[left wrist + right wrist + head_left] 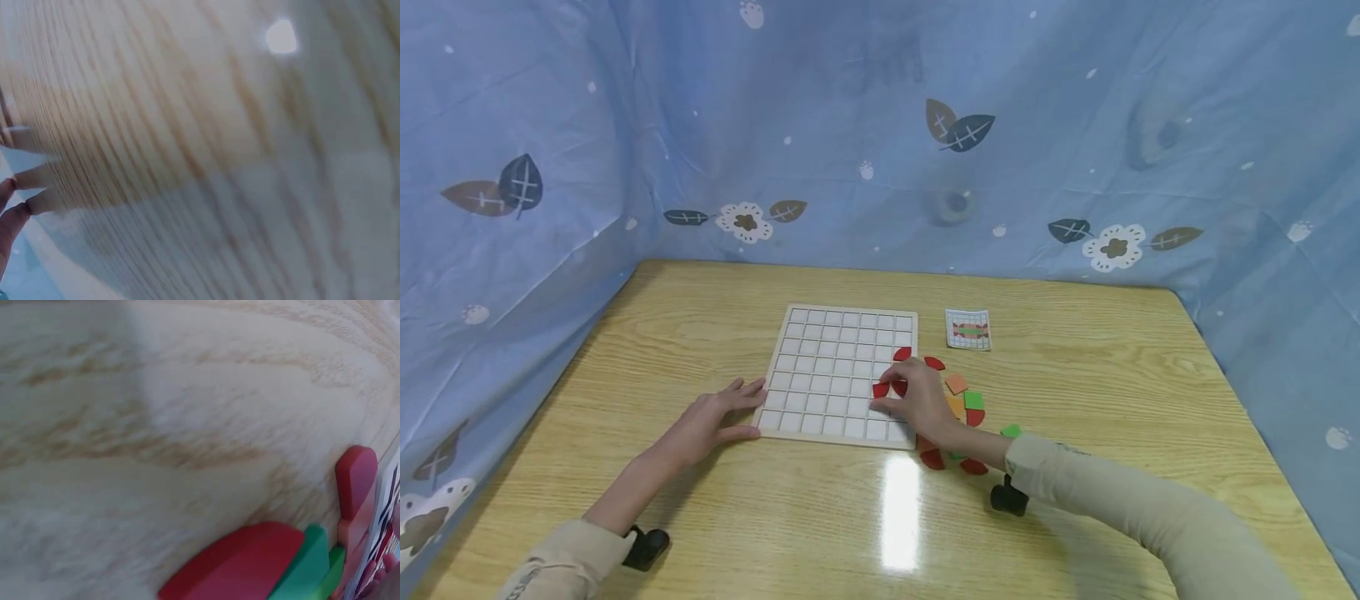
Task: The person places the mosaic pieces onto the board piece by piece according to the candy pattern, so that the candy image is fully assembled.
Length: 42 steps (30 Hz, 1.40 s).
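Note:
A white gridded board with a pale wooden frame lies on the table. My left hand rests at its left edge, fingers extended, thumb at the near corner. In the left wrist view only fingertips show at the left border. Over the board's right side, my right hand pinches a small red piece between thumb and index finger. Another red piece shows under that hand, and a red quarter-circle lies farther back at the board's right edge.
Right of the board lie loose pieces: an orange square, a green square and several red quarter-circles, some partly hidden by the right forearm. A pattern card lies behind them. Blue patterned cloth hangs around the table.

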Tool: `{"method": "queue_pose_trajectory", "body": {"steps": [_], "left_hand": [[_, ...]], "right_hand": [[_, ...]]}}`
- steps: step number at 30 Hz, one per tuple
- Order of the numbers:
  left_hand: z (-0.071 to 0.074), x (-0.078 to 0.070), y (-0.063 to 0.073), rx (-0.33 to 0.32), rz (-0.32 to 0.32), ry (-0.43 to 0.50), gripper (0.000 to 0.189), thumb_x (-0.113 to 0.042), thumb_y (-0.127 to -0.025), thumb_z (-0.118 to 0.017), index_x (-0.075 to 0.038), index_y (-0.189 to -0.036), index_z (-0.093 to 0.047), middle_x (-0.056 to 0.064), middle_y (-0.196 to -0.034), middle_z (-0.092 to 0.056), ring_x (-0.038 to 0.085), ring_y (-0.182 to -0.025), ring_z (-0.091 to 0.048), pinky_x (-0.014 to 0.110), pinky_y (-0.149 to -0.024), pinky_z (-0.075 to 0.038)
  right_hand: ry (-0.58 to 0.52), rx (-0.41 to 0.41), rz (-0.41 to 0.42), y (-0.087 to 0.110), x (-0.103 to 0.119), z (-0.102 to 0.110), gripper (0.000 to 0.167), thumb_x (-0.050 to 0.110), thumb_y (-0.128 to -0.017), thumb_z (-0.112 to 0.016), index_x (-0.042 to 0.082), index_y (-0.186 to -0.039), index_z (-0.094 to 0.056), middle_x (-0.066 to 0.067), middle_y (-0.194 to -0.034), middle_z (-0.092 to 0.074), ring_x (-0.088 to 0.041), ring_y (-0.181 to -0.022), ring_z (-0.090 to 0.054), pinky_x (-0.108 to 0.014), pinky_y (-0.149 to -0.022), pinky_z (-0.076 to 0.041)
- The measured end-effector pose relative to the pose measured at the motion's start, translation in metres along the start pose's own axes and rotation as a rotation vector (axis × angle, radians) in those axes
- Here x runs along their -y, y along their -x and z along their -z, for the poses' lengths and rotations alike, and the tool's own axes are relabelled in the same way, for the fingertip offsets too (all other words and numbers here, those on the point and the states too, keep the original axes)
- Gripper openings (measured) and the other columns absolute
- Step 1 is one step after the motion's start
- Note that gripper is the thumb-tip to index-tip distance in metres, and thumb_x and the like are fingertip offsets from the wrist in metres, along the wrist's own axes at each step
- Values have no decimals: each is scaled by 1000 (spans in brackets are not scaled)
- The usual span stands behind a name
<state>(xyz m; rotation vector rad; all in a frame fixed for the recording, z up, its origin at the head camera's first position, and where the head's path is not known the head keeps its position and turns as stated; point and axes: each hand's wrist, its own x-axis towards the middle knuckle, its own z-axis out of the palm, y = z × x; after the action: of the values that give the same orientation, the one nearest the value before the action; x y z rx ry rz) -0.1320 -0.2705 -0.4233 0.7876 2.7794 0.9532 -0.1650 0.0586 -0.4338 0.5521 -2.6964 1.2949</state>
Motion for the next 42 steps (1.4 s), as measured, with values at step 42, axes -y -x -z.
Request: {"method": "queue_pose_trajectory", "body": {"steps": [42], "left_hand": [[-3,1,-1,-6,8,-4,59,-19,-81,-74,8,-130,-55,24,-141,-44,53,-130,-32,66,-101,-30]], "right_hand": [[-81,-72,44,-1,-14,15,12,2,-77,-79,1,-88,-76,-9,-92,-68,-25,-82,-56,-26,-66,-44]]}}
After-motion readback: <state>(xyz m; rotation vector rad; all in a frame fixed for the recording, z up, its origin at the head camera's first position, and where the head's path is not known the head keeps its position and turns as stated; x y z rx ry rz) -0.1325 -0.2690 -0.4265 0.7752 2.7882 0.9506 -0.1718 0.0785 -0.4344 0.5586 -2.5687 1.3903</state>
